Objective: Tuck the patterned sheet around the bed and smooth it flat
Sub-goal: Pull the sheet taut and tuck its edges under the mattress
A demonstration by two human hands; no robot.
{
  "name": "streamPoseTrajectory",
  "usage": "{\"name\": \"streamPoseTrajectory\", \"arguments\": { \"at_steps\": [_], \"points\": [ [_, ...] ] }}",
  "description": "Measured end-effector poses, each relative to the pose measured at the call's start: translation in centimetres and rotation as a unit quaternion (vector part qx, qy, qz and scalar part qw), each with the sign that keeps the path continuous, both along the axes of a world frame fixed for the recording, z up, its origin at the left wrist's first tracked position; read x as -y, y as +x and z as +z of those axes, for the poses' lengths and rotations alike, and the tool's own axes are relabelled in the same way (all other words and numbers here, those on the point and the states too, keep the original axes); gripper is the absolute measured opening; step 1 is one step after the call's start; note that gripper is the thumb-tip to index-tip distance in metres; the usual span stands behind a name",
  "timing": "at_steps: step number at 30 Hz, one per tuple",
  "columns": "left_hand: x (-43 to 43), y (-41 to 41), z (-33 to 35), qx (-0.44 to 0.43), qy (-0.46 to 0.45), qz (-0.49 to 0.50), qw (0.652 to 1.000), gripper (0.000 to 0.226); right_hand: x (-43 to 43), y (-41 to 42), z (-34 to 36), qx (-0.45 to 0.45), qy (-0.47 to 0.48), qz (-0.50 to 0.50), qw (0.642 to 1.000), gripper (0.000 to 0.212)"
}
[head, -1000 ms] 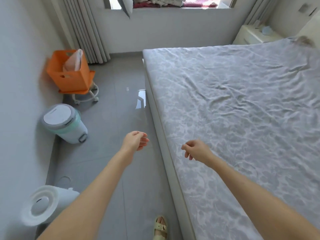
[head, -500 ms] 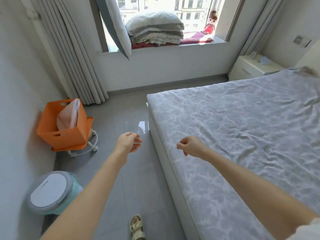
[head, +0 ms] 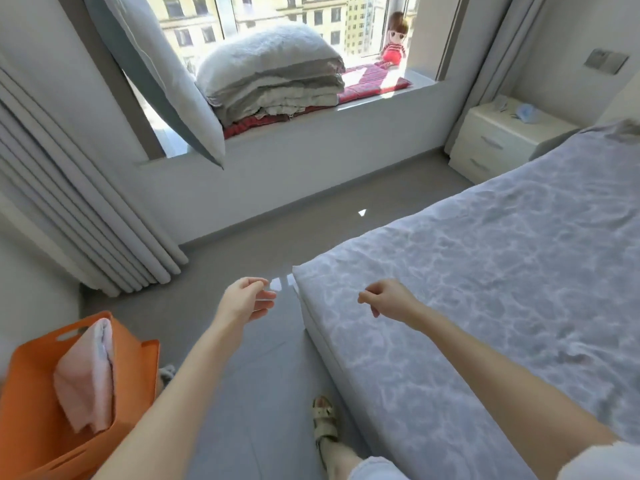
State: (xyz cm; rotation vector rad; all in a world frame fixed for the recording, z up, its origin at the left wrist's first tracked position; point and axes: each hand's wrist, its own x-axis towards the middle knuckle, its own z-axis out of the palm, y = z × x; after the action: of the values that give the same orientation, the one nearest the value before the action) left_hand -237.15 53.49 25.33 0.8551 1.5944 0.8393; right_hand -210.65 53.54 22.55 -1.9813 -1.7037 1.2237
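Note:
The grey patterned sheet (head: 485,278) covers the bed (head: 322,344) on the right, lying fairly flat with light wrinkles, its edge drawn down along the near side and corner. My left hand (head: 244,301) hovers over the floor just left of the bed's corner, fingers loosely curled, holding nothing. My right hand (head: 388,299) hangs above the sheet near that corner, fingers loosely bent and empty. Neither hand touches the sheet.
An orange basket (head: 45,403) with a pink cloth stands at the lower left. Curtains (head: 69,209) hang on the left. Folded bedding (head: 273,77), a pillow and a doll sit on the window ledge. A white nightstand (head: 498,140) stands beyond the bed. My sandalled foot (head: 325,420) is beside the bed.
The view has moved forward along the bed's side and tilted up toward the window. Both hands stayed raised and empty, now level with the bed's far corner.

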Motion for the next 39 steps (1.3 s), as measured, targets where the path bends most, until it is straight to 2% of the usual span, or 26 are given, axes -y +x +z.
{"name": "streamPoseTrajectory", "arguments": {
  "at_steps": [6, 12, 16, 19, 22, 27, 30, 35, 39],
  "points": [
    [-15.6, -4.0, -2.0, -0.01, -0.032, 0.012, 0.999, 0.02, -16.7, -2.8, -2.7, 0.011, -0.047, -0.022, 0.999, 0.028],
    [-30.9, -7.3, -4.5, -0.015, -0.068, -0.027, 0.997, 0.02, -29.9, -5.3, -6.2, 0.032, -0.087, -0.062, 0.994, 0.027],
    [-42.7, -7.9, -6.2, -0.031, -0.074, -0.095, 0.992, 0.018, -36.8, -4.8, -9.2, 0.059, -0.102, -0.157, 0.98, 0.029],
    [-50.7, -6.3, -7.2, -0.043, -0.085, -0.176, 0.98, 0.018, -39.9, -3.5, -10.7, 0.078, -0.122, -0.249, 0.958, 0.027],
    [-57.2, -3.3, -9.3, -0.06, -0.105, -0.251, 0.96, 0.018, -42.2, -1.8, -11.9, 0.097, -0.151, -0.311, 0.933, 0.024],
    [-64.0, 5.8, -13.8, -0.062, -0.151, -0.358, 0.919, 0.012, -44.5, 2.7, -14.5, 0.152, -0.175, -0.405, 0.884, 0.036],
    [-66.3, 11.6, -17.0, -0.058, -0.193, -0.403, 0.893, 0.014, -45.9, 6.4, -16.8, 0.164, -0.209, -0.447, 0.854, 0.023],
    [-70.3, 21.2, -24.2, -0.054, -0.248, -0.419, 0.872, 0.01, -49.5, 13.9, -21.8, 0.149, -0.252, -0.519, 0.803, 0.052],
    [-72.8, 28.7, -29.6, -0.05, -0.274, -0.435, 0.856, 0.011, -52.7, 20.5, -25.3, 0.177, -0.275, -0.522, 0.788, 0.061]
  ]
}}
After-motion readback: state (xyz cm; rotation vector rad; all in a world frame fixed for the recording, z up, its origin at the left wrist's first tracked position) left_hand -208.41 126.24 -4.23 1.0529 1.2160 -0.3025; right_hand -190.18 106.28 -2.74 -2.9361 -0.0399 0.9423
